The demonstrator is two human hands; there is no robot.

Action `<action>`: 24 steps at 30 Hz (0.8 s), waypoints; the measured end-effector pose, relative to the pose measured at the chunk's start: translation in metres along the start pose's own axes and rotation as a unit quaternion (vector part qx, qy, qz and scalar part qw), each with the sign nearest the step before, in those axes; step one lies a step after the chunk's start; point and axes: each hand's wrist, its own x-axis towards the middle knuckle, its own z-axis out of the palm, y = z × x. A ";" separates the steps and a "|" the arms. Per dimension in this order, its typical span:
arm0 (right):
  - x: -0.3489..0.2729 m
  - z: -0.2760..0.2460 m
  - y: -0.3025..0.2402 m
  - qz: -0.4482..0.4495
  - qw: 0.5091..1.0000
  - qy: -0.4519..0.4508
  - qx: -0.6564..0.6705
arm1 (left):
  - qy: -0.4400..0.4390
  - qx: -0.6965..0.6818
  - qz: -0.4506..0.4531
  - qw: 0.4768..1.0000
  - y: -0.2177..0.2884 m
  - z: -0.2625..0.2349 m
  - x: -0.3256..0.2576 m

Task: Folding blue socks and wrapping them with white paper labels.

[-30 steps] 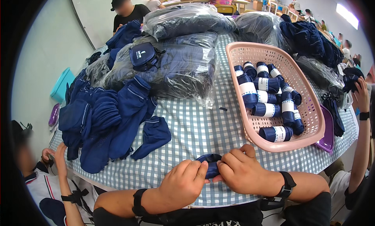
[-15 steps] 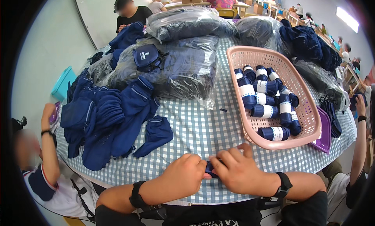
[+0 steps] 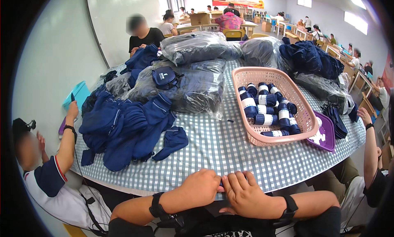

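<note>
My left hand and my right hand meet at the near edge of the table. Between them shows a small bit of dark blue cloth, mostly hidden by my fingers. Closed in a fist, my left hand grips one end; my right hand bends over the other, fingers pressed together. Beyond my right hand stands a pink plastic basket holding several navy cloth rolls with white paper bands. To the left lies a heap of navy fabric pieces, one separate piece beside it.
Clear plastic bags of dark goods cover the far side, a small navy pouch on top. A purple tray sits right of the basket, near dark strips. Co-workers sit left, right and across the checked tablecloth.
The view has tilted up, showing more of the room. My right hand's raised fingers have come down flatter over the cloth. The left co-worker's hand now holds up a dark, thin object.
</note>
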 end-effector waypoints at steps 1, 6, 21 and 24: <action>-0.004 0.005 -0.007 -0.003 1.000 0.002 -0.004 | -0.008 -0.007 -0.002 1.000 0.004 0.001 -0.003; -0.013 0.036 -0.025 0.047 0.986 0.122 -0.099 | 0.006 -0.029 0.001 1.000 0.015 0.010 -0.016; -0.025 0.019 -0.013 0.011 0.971 0.239 0.026 | -0.038 -0.177 -0.041 0.983 0.054 0.007 -0.040; -0.022 -0.012 -0.002 0.025 0.970 0.224 0.093 | -0.076 -0.428 -0.058 0.899 0.051 -0.011 -0.046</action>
